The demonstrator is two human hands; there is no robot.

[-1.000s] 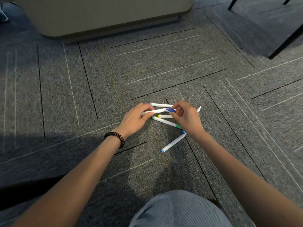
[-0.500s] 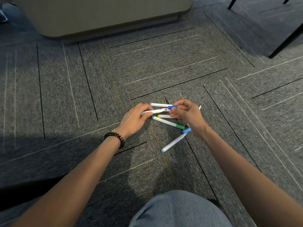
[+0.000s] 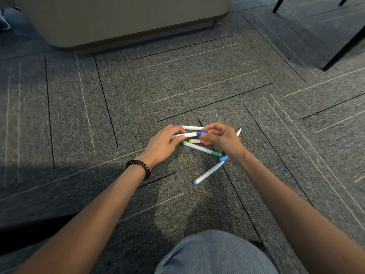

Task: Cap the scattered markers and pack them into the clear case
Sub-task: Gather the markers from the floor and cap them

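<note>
- While both hands met just right of the frame's centre, the blue-capped marker was held between them above the carpet, its white barrel lying roughly level from left to right.
- The left hand gripped the barrel's left part, fingers curled round it.
- The right hand pinched the dark blue cap at the barrel's right end; whether the cap was pushed fully home could not be told.
- A white marker lay on the floor just behind the held one, its right end hidden by the right hand.
- A yellow-ended marker lay just below the held one, partly covered by the right hand's fingers.
- A green marker ran diagonally down to the right beneath it, green at both ends.
- A loose light-blue cap sat by the right wrist, just beside the upper end of a light-blue marker that slanted down to the left.
- One more marker tip poked out to the right of the right hand.
- All lay on grey carpet tiles with thin black and pale stripes.
- A black coil band circled the left wrist.
- A denim-clad knee filled the bottom centre.
- A beige furniture base stood along the top of the frame, with dark chair legs at the upper right.
</note>
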